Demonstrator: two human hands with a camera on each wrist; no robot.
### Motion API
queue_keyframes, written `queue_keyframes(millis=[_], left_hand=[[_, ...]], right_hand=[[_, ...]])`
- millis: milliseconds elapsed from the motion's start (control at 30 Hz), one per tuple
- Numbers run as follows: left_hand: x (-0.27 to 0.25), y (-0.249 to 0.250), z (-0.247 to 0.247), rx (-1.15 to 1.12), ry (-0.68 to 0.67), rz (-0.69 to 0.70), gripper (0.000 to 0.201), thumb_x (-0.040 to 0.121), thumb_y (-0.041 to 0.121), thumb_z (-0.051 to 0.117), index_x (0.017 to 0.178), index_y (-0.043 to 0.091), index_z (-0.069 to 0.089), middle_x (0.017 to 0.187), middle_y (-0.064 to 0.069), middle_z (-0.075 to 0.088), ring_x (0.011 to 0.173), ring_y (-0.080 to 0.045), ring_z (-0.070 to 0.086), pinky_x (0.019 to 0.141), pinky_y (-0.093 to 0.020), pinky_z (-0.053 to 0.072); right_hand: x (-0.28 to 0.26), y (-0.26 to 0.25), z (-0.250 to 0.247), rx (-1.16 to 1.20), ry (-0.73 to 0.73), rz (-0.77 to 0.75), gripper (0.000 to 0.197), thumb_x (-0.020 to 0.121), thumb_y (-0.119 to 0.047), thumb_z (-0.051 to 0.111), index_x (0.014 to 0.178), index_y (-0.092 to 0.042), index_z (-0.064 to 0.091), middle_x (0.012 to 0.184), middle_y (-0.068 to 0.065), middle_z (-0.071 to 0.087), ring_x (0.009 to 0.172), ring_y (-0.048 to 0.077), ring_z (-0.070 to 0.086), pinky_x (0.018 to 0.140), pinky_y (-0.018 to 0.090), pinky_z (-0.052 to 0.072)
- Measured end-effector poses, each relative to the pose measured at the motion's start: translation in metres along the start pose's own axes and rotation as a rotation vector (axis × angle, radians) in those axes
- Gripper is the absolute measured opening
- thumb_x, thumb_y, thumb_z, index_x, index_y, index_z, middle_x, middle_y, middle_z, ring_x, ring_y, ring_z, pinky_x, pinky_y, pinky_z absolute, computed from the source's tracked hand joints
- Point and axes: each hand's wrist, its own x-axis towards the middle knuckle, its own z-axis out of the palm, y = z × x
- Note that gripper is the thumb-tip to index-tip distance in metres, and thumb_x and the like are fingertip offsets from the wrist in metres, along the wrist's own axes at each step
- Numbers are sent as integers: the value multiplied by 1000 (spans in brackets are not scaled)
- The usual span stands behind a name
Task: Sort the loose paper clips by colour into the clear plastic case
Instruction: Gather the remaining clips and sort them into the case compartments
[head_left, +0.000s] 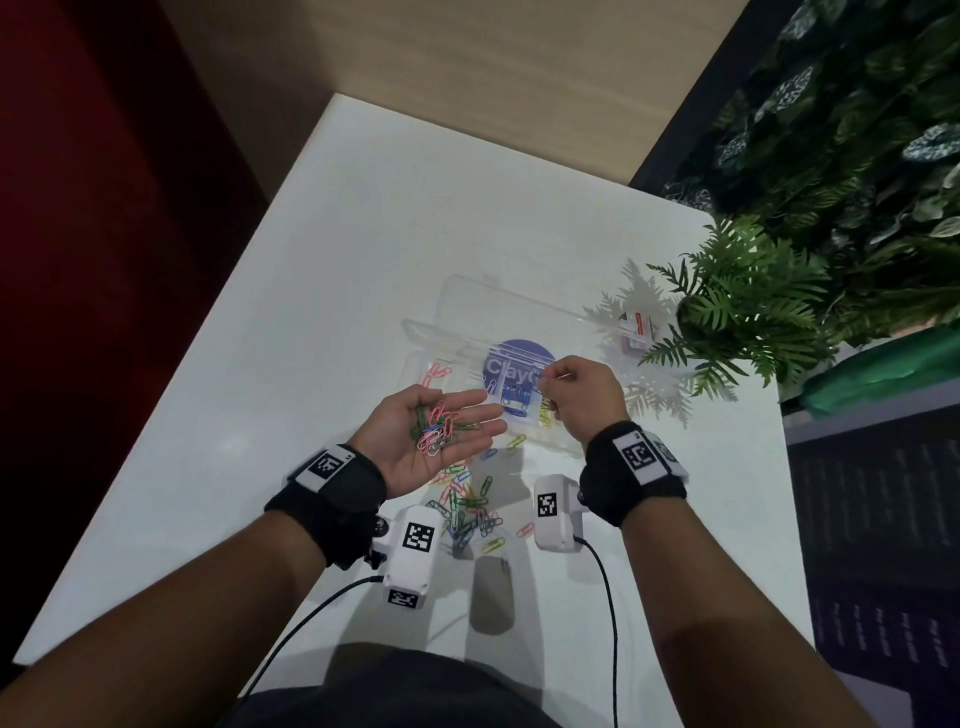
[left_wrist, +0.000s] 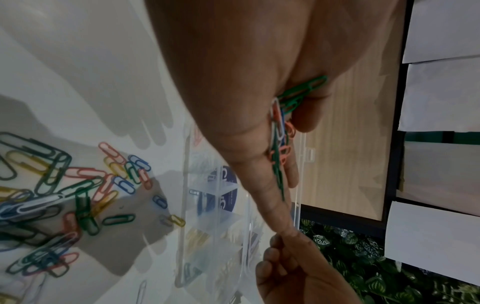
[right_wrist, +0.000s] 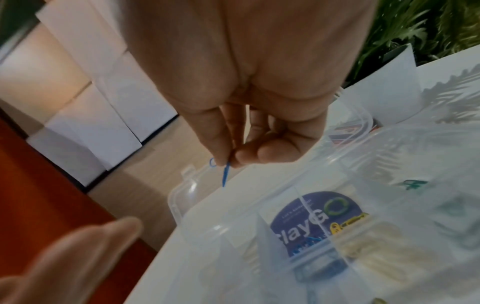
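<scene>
My left hand (head_left: 415, 441) is held palm up with straight fingers, carrying a small heap of green, pink, blue and white paper clips (head_left: 439, 426), also seen edge-on in the left wrist view as clips in the palm (left_wrist: 280, 131). My right hand (head_left: 576, 395) hovers over the clear plastic case (head_left: 415, 364) and pinches one blue paper clip (right_wrist: 225, 174) between thumb and forefinger. The case stands with its lid folded back; pink, blue and yellow clips lie in separate compartments. A pile of loose mixed clips (head_left: 467, 509) lies on the white table in front of the case.
A potted fern (head_left: 737, 312) and a small box (head_left: 638, 332) stand right of the case. A purple round sticker (head_left: 511, 358) shows through the case. The white table (head_left: 311, 312) ends close at the left and right; cables trail from both wrists.
</scene>
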Motion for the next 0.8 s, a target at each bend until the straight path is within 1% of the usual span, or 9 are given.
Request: queue_keyframes(millis=[67, 167, 300, 400, 500, 600, 633, 733, 800], left_hand=[[0, 1, -2, -3, 3, 5, 43, 82, 17, 43, 103, -10, 68, 122, -30, 60, 104, -45, 63, 88, -50, 52], [0, 4, -3, 1, 18, 16, 42, 86, 17, 41, 103, -10, 69, 122, -30, 60, 104, -45, 64, 87, -49, 53], [1, 5, -2, 13, 28, 28, 44, 91, 18, 36, 105, -10, 68, 123, -30, 60, 107, -44, 62, 89, -49, 52], [2, 5, 1, 15, 24, 33, 44, 92, 18, 36, 108, -9, 67, 123, -29, 60, 108, -44, 62, 91, -50, 50], [2, 2, 7, 39, 40, 38, 45, 93, 19, 35, 109, -8, 67, 121, -28, 62, 105, -41, 64, 92, -50, 50], [1, -2, 12, 57, 51, 56, 45, 90, 18, 37, 118, -9, 60, 116, -28, 63, 99, -39, 66, 93, -49, 50], [1, -3, 13, 59, 45, 60, 47, 87, 18, 39, 121, -10, 57, 112, -28, 64, 96, -38, 67, 93, -49, 50], [-1, -7, 15, 63, 41, 68, 52, 81, 17, 41, 124, -11, 52, 101, -26, 65, 83, -35, 69, 85, -45, 55], [-4, -9, 14, 71, 27, 70, 50, 82, 17, 40, 120, -12, 55, 98, -25, 65, 79, -33, 68, 81, -43, 56]], right_hand=[[13, 4, 8, -102, 14, 24, 18, 83, -14, 65, 67, -20, 60, 70, 3, 63, 70, 24, 59, 76, 40, 54], [20, 7, 17, -191, -7, 65, 14, 85, -14, 62, 72, -19, 64, 78, 4, 67, 84, 27, 66, 80, 39, 56], [13, 5, 13, -180, -9, 51, 16, 86, -12, 62, 73, -22, 65, 80, 2, 69, 85, 25, 67, 80, 37, 56], [-8, -6, 5, -173, 4, -73, 7, 85, -14, 63, 81, -17, 68, 78, -3, 67, 78, 17, 63, 75, 29, 51], [-40, -21, 5, -128, -72, -240, 3, 81, -14, 68, 80, -15, 71, 74, -8, 65, 68, 4, 55, 71, 22, 45], [-59, -28, 11, -250, -165, -360, 13, 81, -17, 68, 90, -21, 75, 82, -9, 63, 69, -3, 51, 66, 13, 39], [-62, -29, 13, -311, -179, -379, 16, 82, -19, 68, 96, -23, 74, 85, -7, 61, 73, -1, 51, 66, 14, 38], [-68, -32, 19, -439, -198, -405, 21, 87, -23, 63, 106, -26, 71, 91, 2, 56, 86, 16, 55, 73, 28, 42], [-72, -34, 21, -475, -221, -409, 25, 88, -18, 59, 108, -27, 70, 91, 2, 53, 84, 17, 53, 73, 30, 44]])
